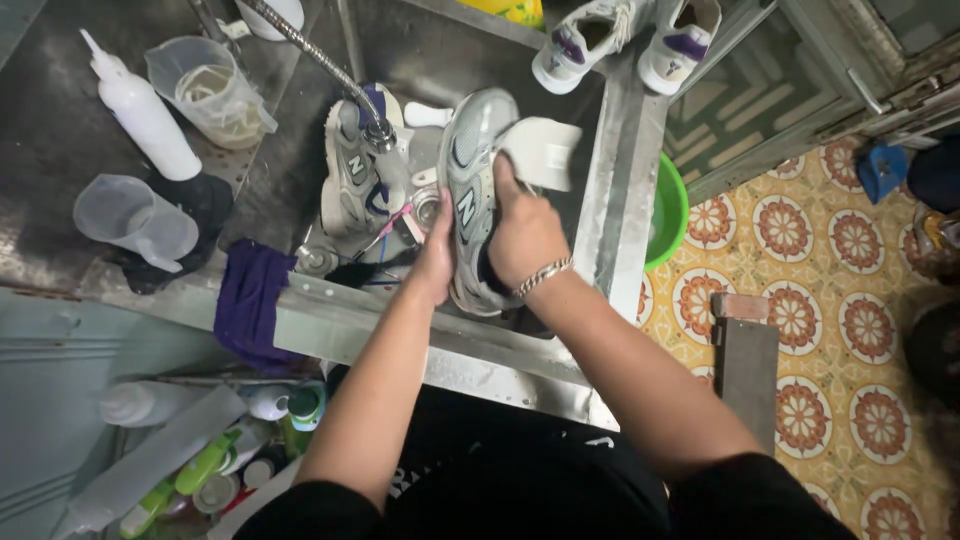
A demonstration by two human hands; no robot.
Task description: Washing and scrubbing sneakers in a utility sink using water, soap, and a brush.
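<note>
We hold the grey sneaker (pixel 470 190) over the steel sink (pixel 620 210), toe pointing away from us and its side turned up. Our left hand (pixel 435 255) is cupped against the shoe's left flank near the heel, fingers curled under it and partly hidden, so the grip is closed on the shoe as far as we can see. Our right hand (pixel 522 235) lies across the shoe's upper with the fingers wrapped over it — at the fingertips it also presses a folded white cloth (pixel 545 152) against the shoe near the toe; a metal bracelet (pixel 543 275) sits on that wrist. Just left of the held shoe, a second grey sneaker (pixel 350 175) stands in the basin, under the head of a flexible metal hose (pixel 310 50). A pink-handled brush (pixel 395 222) lies in the basin between the two shoes. A purple cloth (pixel 248 300) hangs over the sink's front rim. On the dark counter to the left stand a white squeeze bottle (pixel 145 115), a clear measuring jug (pixel 210 90) and a second clear jug (pixel 135 220) lying tilted on a black cloth. A pair of white sneakers (pixel 625 40) rests at the sink's far right corner, well apart from our hands. A green basin (pixel 668 210) sits beside the sink on the patterned tile floor (pixel 830 290).
</note>
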